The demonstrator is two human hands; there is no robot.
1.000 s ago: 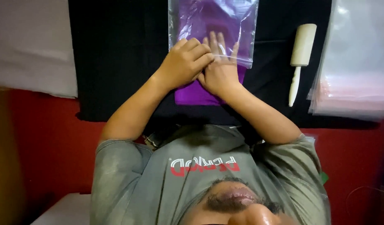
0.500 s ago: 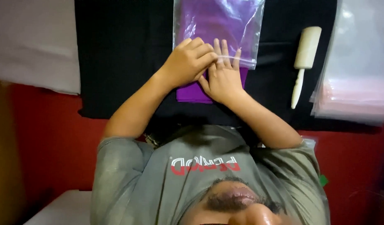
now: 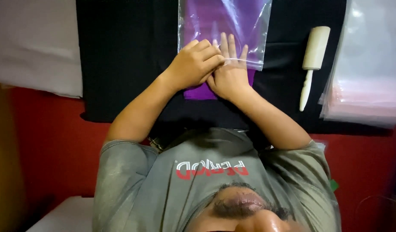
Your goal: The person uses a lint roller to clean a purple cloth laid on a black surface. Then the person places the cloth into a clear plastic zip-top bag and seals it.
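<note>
We find both hands at the near, open edge of a clear plastic bag (image 3: 223,30) lying on a black cloth (image 3: 120,64). Our left hand (image 3: 193,66) is curled, its fingertips pinching the bag's lip. Our right hand (image 3: 228,75) lies flat, fingers together and extended, apparently inside the mouth. A folded purple cloth (image 3: 215,21) sits mostly inside the bag, its long axis running straight away beyond the fingertips; its near end protrudes under the palms. A cream lint roller (image 3: 314,51) lies well right of the fingers, beside a stack of clear bags (image 3: 370,77).
</note>
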